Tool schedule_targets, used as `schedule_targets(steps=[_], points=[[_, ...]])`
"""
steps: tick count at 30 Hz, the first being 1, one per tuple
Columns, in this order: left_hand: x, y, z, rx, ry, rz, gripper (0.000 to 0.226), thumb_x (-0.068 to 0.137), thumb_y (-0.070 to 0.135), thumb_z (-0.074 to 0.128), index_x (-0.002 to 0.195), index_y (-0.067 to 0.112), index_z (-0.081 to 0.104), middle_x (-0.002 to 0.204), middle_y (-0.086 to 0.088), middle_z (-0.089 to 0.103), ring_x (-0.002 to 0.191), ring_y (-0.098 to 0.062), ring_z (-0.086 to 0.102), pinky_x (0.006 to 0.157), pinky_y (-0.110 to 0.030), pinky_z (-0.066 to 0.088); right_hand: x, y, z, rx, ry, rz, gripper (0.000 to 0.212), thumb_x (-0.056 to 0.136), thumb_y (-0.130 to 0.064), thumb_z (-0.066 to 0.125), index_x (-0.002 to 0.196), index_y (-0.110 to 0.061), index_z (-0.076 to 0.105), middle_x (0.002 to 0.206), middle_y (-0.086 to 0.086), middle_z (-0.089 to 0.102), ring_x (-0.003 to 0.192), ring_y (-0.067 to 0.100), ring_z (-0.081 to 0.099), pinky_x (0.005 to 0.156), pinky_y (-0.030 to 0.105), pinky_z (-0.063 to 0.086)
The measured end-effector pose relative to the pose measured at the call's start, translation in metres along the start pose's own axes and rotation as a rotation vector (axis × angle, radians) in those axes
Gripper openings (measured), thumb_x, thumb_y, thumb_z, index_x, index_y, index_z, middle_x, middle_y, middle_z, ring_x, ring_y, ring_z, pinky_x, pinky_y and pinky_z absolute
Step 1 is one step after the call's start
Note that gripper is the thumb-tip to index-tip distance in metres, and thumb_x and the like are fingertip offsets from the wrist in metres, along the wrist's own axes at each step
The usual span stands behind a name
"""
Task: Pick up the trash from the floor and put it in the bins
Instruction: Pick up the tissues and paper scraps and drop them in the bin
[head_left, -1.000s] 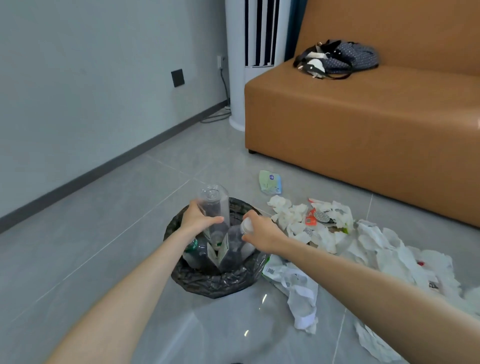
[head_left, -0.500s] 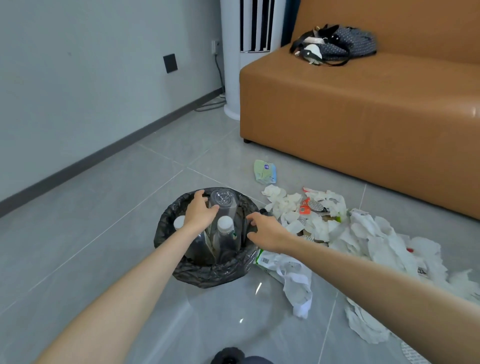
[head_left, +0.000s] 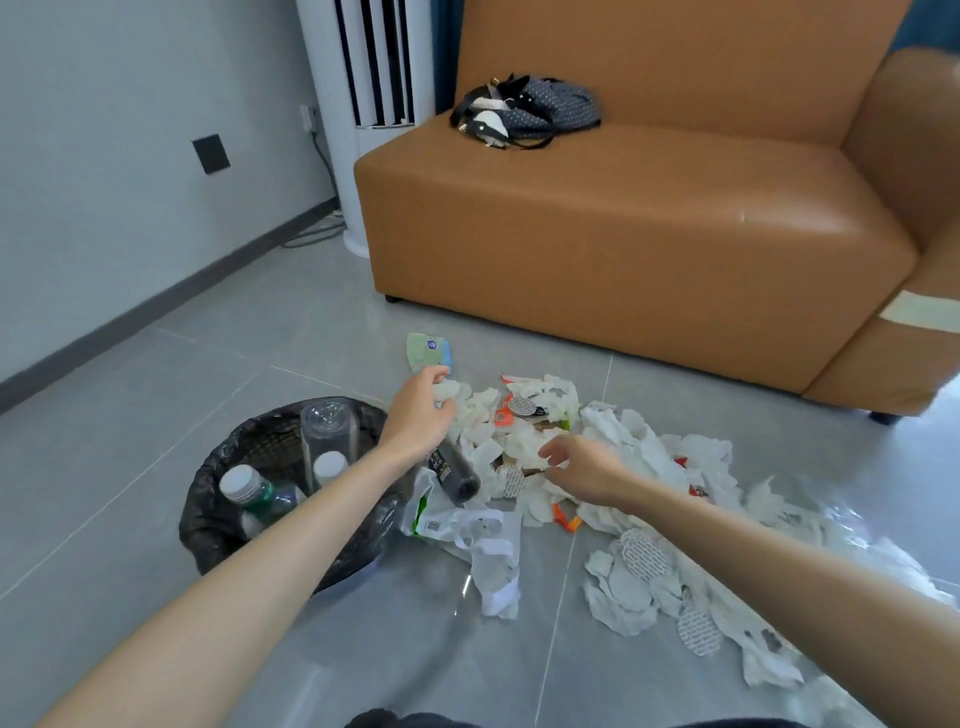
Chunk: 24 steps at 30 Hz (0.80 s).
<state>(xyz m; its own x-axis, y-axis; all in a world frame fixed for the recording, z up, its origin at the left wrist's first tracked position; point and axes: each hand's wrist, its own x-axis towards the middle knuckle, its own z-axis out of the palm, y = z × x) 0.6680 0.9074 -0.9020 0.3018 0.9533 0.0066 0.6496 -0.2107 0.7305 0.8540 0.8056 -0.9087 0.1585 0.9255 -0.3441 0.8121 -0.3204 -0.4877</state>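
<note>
Both hands empty, fingers loosely spread. Left hand (head_left: 420, 410) hovers over the far-left edge of the tissue pile (head_left: 524, 441); right hand (head_left: 582, 470) over its middle. Dark bottle (head_left: 453, 474) lies just below the left wrist, between pile and bin (head_left: 218, 519). Long axis runs diagonally, base pointing toward the camera, top hidden under the wrist. Left hand is nearer, so probably its grab.

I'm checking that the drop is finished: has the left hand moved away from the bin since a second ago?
Yes. The left hand has left the bin mouth, where it held a clear bottle, and moved right, over the paper scraps beside it.
</note>
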Motion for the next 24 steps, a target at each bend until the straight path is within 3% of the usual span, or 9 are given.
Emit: schedule_targets(steps=[6, 11, 16, 24], points=[[0.003, 0.062, 0.071, 0.037, -0.137, 0.087, 0.041, 0.094, 0.015, 0.049, 0.135, 0.016, 0.042, 0.140, -0.005, 0.046, 0.126, -0.020, 0.047, 0.098, -0.032, 0.040, -0.024, 0.083, -0.019, -0.007, 0.073, 0.133, 0.040, 0.092, -0.012, 0.050, 0.132, -0.013, 0.050, 0.135, 0.007, 0.054, 0.122, 0.022, 0.052, 0.097, 0.028, 0.043], [-0.004, 0.106, 0.119, 0.090, -0.222, 0.154, 0.043, 0.094, 0.015, 0.048, 0.136, 0.014, 0.041, 0.141, -0.005, 0.045, 0.128, -0.022, 0.045, 0.104, -0.034, 0.039, -0.053, 0.142, -0.037, 0.013, 0.115, 0.219, 0.043, 0.091, -0.010, 0.050, 0.134, -0.011, 0.047, 0.132, 0.011, 0.055, 0.122, 0.024, 0.052, 0.096, 0.032, 0.045], [-0.011, 0.120, 0.149, 0.119, -0.266, 0.169, 0.042, 0.094, 0.015, 0.048, 0.135, 0.012, 0.042, 0.140, -0.003, 0.046, 0.126, -0.022, 0.046, 0.100, -0.033, 0.038, -0.067, 0.180, -0.041, 0.061, 0.178, 0.258, 0.043, 0.091, -0.010, 0.049, 0.134, -0.009, 0.047, 0.140, 0.008, 0.049, 0.129, 0.024, 0.046, 0.102, 0.032, 0.040], [-0.001, 0.136, 0.206, 0.152, -0.385, 0.164, 0.044, 0.092, 0.014, 0.048, 0.136, 0.011, 0.043, 0.140, -0.007, 0.047, 0.127, -0.024, 0.045, 0.102, -0.034, 0.038, -0.067, 0.236, -0.024, 0.069, 0.160, 0.384, 0.047, 0.090, -0.010, 0.048, 0.136, -0.014, 0.041, 0.136, 0.013, 0.044, 0.120, 0.031, 0.047, 0.093, 0.035, 0.043]])
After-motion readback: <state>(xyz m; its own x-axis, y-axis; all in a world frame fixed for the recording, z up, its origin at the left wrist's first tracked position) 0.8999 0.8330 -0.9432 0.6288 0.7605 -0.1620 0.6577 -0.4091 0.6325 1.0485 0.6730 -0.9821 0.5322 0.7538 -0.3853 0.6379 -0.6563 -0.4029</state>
